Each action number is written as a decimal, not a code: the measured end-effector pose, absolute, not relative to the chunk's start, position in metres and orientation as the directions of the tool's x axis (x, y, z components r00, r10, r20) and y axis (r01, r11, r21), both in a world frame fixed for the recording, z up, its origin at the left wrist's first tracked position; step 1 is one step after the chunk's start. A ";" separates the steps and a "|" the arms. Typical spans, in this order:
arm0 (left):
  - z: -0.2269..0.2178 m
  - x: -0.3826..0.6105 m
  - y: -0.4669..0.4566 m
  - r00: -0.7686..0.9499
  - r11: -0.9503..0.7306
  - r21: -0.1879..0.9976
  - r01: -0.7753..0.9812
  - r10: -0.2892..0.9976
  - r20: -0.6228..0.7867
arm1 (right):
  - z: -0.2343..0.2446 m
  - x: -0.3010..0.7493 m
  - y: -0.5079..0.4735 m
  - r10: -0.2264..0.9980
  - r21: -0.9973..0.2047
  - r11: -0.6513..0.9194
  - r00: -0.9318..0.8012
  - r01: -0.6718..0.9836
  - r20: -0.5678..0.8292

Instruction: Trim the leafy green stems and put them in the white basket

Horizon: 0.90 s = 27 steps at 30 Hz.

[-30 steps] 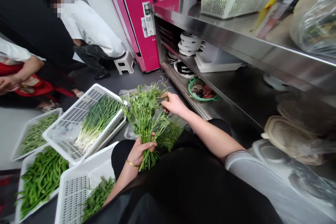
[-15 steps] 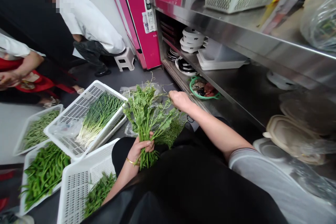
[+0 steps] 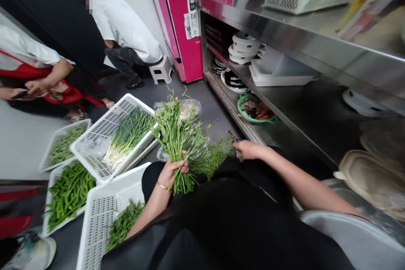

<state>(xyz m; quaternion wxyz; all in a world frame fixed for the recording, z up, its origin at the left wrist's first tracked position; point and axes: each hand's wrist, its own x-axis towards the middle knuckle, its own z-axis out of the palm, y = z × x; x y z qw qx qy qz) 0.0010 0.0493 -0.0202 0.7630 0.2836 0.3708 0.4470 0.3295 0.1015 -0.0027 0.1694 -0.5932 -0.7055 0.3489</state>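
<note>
My left hand (image 3: 175, 173) is closed around the stems of an upright bunch of pea shoots (image 3: 172, 130), leafy tops and curly tendrils pointing up. To the right, my right hand (image 3: 247, 149) is closed near my knee. A thin dark piece (image 3: 233, 136) shows at its fingertips, too blurred to name. Between the hands lies a heap of fine green tendrils and stems (image 3: 210, 162), partly over clear plastic. A white perforated basket (image 3: 95, 215) with loose green leaves (image 3: 123, 223) stands beside my left forearm.
Further left are baskets of green onions (image 3: 128, 139), green peppers (image 3: 69, 196) and green beans (image 3: 68, 143). A steel shelf (image 3: 284, 29) runs along the right, with a green colander (image 3: 257, 112) low down. Two people are nearby, one seated on a stool (image 3: 161, 71).
My right hand has moved away from the bunch, right and down toward my knee. My left hand keeps its hold on the pea shoots. The camera view has shifted slightly left.
</note>
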 end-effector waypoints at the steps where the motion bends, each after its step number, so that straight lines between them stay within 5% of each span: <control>1: -0.019 0.002 0.049 0.335 0.448 0.762 -0.468 0.888 -0.316 | 0.000 0.318 0.095 0.944 -0.662 0.078 -0.269 0.745 -0.192; 3: -0.019 0.007 0.049 0.356 0.459 0.760 -0.461 0.880 -0.315 | 0.016 0.294 0.091 0.925 -0.623 0.191 -0.351 0.758 -0.144; 5: -0.019 0.012 0.048 0.366 0.460 0.764 -0.452 0.877 -0.311 | 0.041 0.267 0.096 0.889 -0.659 0.375 -0.455 0.651 0.056; 7: -0.017 0.016 0.046 0.366 0.470 0.777 -0.418 0.870 -0.330 | 0.064 0.239 0.108 0.903 -0.720 0.383 -0.398 0.578 0.160; 12: -0.013 0.019 0.041 0.349 0.499 0.803 -0.327 0.853 -0.388 | 0.068 0.195 0.134 0.946 -0.834 0.197 -0.322 0.515 0.024; 20: -0.021 0.010 0.036 0.370 0.404 0.746 -0.529 0.901 -0.226 | 0.032 0.202 0.119 0.957 -0.984 0.005 -0.287 0.177 -0.047; 25: -0.020 0.013 0.038 0.372 0.387 0.772 -0.505 0.904 -0.210 | 0.045 0.209 0.125 0.934 -0.947 0.003 -0.339 0.320 -0.112; 27: -0.018 0.013 0.038 0.380 0.399 0.772 -0.495 0.898 -0.221 | 0.060 0.215 0.124 0.958 -0.894 0.110 -0.287 0.434 -0.021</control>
